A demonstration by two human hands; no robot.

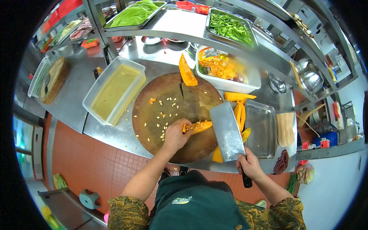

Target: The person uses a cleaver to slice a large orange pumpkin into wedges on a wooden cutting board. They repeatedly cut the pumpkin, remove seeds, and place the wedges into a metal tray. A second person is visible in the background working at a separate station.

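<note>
My left hand (176,135) is closed around one end of a pumpkin wedge (201,126), which has stringy pulp along it and lies over a round wooden chopping block (157,88). In my right hand (250,165) is the black handle of a cleaver (227,132). Its broad grey blade sits flat-side up at the block's right edge, just beyond the wedge's tip. Pale seeds (161,125) and bits of pulp are scattered over the block. Another pumpkin wedge (187,70) rests at its far edge. Several cut pumpkin pieces (239,114) lie right of the block, partly hidden by the blade.
Left of the block stands a clear plastic tub (87,100) of yellowish liquid. A white bin (249,86) of peelings is behind it. A metal tray (272,130) and a pale squash (285,129) are to the right. Overhead, a shelf (176,33) holds trays of cut greens.
</note>
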